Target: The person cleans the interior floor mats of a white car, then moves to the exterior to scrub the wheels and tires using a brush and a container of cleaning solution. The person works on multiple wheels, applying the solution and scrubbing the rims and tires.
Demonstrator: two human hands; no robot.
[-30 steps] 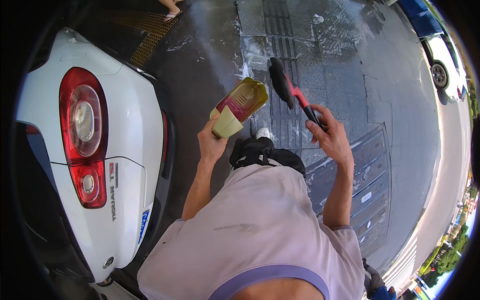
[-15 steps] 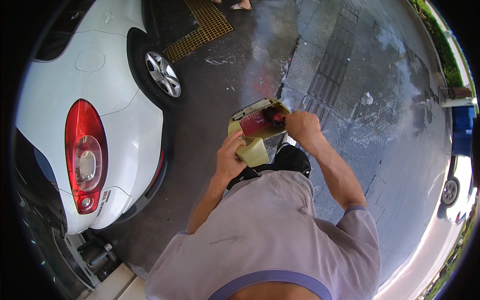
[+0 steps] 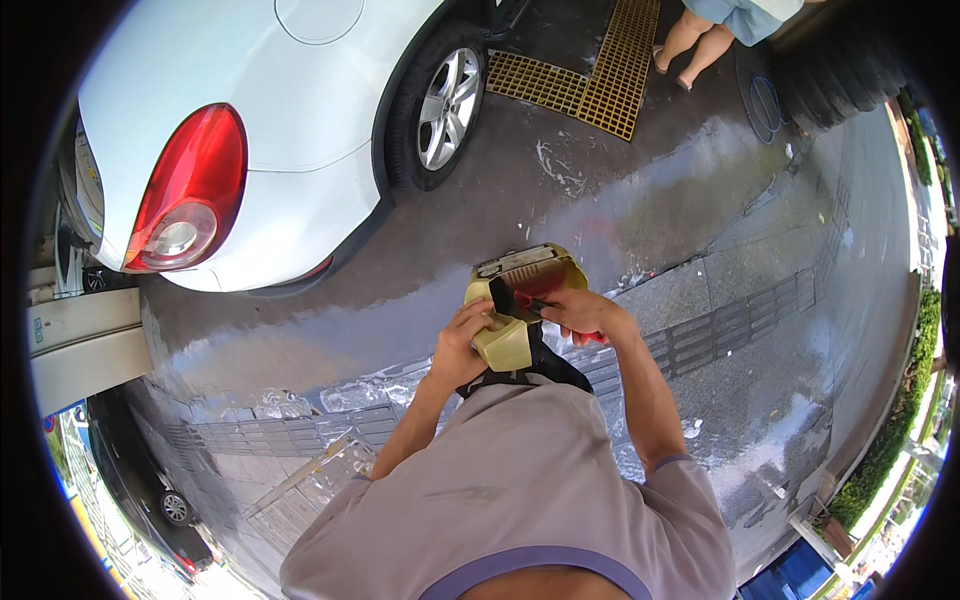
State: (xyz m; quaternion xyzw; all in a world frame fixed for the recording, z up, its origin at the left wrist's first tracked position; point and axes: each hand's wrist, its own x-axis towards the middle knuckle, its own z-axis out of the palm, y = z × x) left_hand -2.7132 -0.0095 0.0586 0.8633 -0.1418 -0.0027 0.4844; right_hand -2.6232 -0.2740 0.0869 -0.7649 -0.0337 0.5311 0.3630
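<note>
A yellow-beige plastic jug (image 3: pixel 553 259), its side cut open and its inside stained red, is held in front of my body. My left hand (image 3: pixel 462 338) is closed round its near left part. My right hand (image 3: pixel 588 316) is closed on a red-handled tool (image 3: pixel 594 337); its handle end shows below my fingers. The tool's dark front end points into the jug's opening, and its exact kind cannot be made out. A black patch shows in the opening beside my left fingers.
A white car (image 3: pixel 310 110) with a red tail light (image 3: pixel 195 190) stands close on the left. Yellow floor grating (image 3: pixel 545 85) lies ahead, near another person's legs (image 3: pixel 695 45). Stacked tyres (image 3: pixel 830 75) stand far right, beside a blue hose (image 3: pixel 765 105). The pavement (image 3: pixel 640 210) looks wet.
My view has turned, so the car and grating sit differently. My right hand has shifted left and down against the jug, and the red handle end now shows below it.
</note>
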